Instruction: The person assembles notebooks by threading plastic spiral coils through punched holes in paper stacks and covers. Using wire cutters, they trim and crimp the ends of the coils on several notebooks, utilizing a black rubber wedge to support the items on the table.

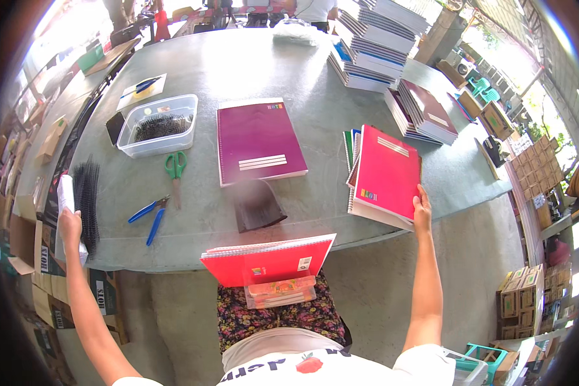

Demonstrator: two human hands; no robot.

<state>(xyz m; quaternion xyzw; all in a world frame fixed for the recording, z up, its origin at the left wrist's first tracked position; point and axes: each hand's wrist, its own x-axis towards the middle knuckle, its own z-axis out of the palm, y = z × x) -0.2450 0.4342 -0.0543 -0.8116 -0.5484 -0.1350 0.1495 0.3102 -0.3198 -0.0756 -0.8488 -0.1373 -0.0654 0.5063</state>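
Note:
At the table's left edge my left hand [71,226] is closed around a white rolled or folded sheet [65,193]. Beside it lies a bunch of black binding wires [87,199]. My right hand [422,207] grips the edge of a red spiral notebook [387,170], thumb on its cover. That notebook rests on a small pile of other notebooks at the table's right. A second red notebook [270,257] stands tilted at my lap, with a clear plastic case [280,293] against it. A purple spiral notebook [260,141] lies mid-table, near a dark curved piece [257,207].
A clear plastic tub [159,145] of black wire pieces stands left, near green-handled scissors [175,166] and blue-handled pliers [153,215]. Tall notebook stacks [376,48] and a lower maroon pile [424,112] occupy the far right. Cardboard boxes [524,293] stand on the floor.

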